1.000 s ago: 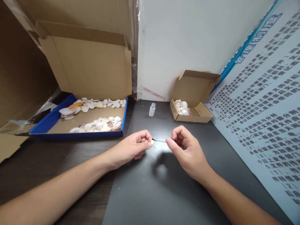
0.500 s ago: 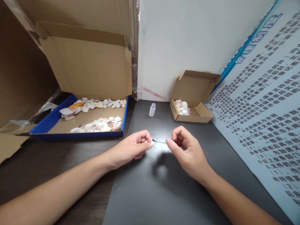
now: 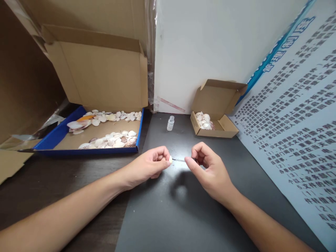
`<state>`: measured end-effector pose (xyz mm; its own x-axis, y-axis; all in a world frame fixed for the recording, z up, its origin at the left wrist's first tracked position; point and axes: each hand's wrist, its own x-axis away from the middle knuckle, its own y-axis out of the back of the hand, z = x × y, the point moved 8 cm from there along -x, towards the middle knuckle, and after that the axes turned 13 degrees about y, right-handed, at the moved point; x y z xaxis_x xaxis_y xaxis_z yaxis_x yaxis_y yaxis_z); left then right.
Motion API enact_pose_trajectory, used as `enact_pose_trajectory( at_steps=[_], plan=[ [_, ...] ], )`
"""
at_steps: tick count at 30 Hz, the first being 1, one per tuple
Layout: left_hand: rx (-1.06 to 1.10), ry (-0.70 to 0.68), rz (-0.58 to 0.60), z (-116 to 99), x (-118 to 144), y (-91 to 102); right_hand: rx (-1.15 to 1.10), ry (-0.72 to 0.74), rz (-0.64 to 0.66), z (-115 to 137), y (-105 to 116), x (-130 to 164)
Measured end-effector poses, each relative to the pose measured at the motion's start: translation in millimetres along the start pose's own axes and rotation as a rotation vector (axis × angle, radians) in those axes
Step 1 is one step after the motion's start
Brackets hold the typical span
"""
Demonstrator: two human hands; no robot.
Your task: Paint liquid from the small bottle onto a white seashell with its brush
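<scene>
**Two hands meet over a small shell and a thin brush**

Both hands sit close together above the dark counter, fingers curled in. From the head camera, the left hand pinches a small pale shell between thumb and forefinger, with the other fingers folded under. The right hand is closed in a fine pinch on a thin dark brush, which lies nearly level and points left. Its tip reaches the shell; whether it touches cannot be told for sure. Shell and brush hang just over the counter, between the two hands, with a soft shadow on the surface beneath them.

Behind the hands, a small clear vial stands upright on the counter, open at the top as far as can be seen. Just to its right is a small cardboard box with its lid raised and a few shells inside. To the left, well apart, a blue-edged tray with a tall cardboard flap holds many more loose shells in two rough rows. A printed poster leans along the right side, and a white wall closes the back.
</scene>
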<state>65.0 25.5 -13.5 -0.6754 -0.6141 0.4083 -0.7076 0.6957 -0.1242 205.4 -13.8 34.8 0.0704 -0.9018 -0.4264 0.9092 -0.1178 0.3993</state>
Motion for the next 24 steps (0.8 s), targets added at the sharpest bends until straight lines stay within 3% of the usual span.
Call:
enact_pose_trajectory(
  at_steps=[6, 24],
  plan=[
    [0.005, 0.003, 0.002, -0.2, 0.6, 0.4, -0.115, -0.011, 0.012, -0.8, -1.7, 0.6],
    [-0.037, -0.005, 0.022, 0.6, 0.3, -1.1, -0.145, -0.007, -0.002, 0.2, -0.5, -1.0]
  ],
)
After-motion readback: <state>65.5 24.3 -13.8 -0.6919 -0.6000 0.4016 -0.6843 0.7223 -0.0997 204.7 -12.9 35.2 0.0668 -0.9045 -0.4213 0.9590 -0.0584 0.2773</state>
